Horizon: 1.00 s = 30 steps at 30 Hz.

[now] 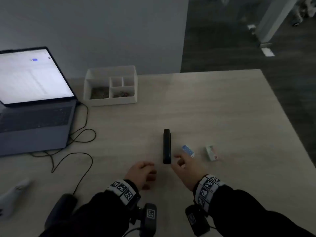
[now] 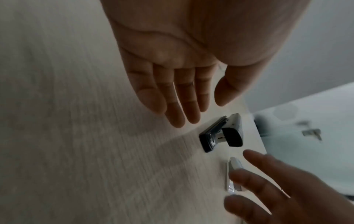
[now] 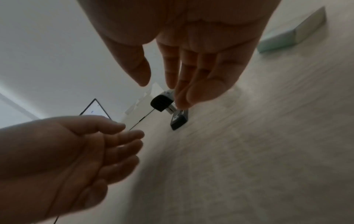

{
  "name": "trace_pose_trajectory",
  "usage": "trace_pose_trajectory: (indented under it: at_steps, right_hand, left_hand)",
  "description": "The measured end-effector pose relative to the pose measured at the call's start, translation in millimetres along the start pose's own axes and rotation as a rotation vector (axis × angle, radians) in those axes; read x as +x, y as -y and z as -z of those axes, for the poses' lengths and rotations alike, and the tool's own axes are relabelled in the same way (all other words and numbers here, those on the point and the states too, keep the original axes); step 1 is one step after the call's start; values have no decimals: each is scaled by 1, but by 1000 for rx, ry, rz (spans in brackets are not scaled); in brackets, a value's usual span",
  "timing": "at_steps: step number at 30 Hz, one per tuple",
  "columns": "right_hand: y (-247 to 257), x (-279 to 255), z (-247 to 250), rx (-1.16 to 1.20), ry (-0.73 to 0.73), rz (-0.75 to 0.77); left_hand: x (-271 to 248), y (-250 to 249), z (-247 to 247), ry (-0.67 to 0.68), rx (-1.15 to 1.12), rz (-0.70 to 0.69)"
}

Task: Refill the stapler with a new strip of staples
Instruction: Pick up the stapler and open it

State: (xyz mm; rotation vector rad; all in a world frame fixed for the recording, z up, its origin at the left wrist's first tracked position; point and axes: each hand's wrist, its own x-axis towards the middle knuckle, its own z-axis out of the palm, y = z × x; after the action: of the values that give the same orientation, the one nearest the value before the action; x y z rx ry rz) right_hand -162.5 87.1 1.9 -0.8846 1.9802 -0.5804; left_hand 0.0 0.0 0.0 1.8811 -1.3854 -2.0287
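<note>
From the head view, a black stapler [image 1: 167, 146] lies lengthwise on the pale wood table [image 1: 213, 108], its near end between the two hands. The left hand [image 1: 142, 173] hovers just short of that end, its fingers loosely bent and holding nothing; the right hand [image 1: 183, 165] is just beside the stapler on the right, fingers extended and empty. A small blue staple box [image 1: 187, 150] sits just past the right fingers, and a white box [image 1: 211, 152] lies farther right, apart from it. At the back left stand an open laptop [image 1: 34, 100] with a lit screen and a white divided organiser [image 1: 111, 85], with a black cable [image 1: 77, 151] looping across the table near the laptop. The left wrist view shows the left palm [image 2: 182, 60] with straight, relaxed fingers above the table, near the stapler's [image 2: 222, 133] front end but not touching it, and the right hand [image 2: 277, 189] spread below, partly covering a small box [image 2: 232, 172]. In the right wrist view the right hand [image 3: 182, 60] hangs open above the stapler [image 3: 172, 112], fingertips close to it; contact is unclear. The left hand [image 3: 67, 151] is loosely curled and empty.
</note>
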Motion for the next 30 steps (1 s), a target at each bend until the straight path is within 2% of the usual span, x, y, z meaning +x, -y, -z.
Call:
trace_pose_trajectory:
  at_steps: [3,5,9,13,15,23,27,30]
  right_hand:
    - [16,19,-7,75,-29,-79]
    - [26,30,-13,62,-28,-86]
    - [29,46,-20,0,-13,-113]
    - [27,35,-27,338,22,-111]
    - [32,21,-30,408,66,-73]
    - [34,9,-28,330,78,13]
    - [37,10,-24,314,-28,44]
    - [32,17,-16,377,-94,15]
  left_hand:
    - [13,0,-5,-38,-209,18]
    - [21,-3,-7,-38,-252,1]
    - [34,-14,-6,-42,-190,-41]
    - [38,-19,-9,7,-197,-116]
    - [36,-20,-12,60,-209,-178]
    - [32,-6,-10,44,-34,-282]
    - [27,-14,-12,36,-48,-284]
    - [31,-17,4,-37,66,-303]
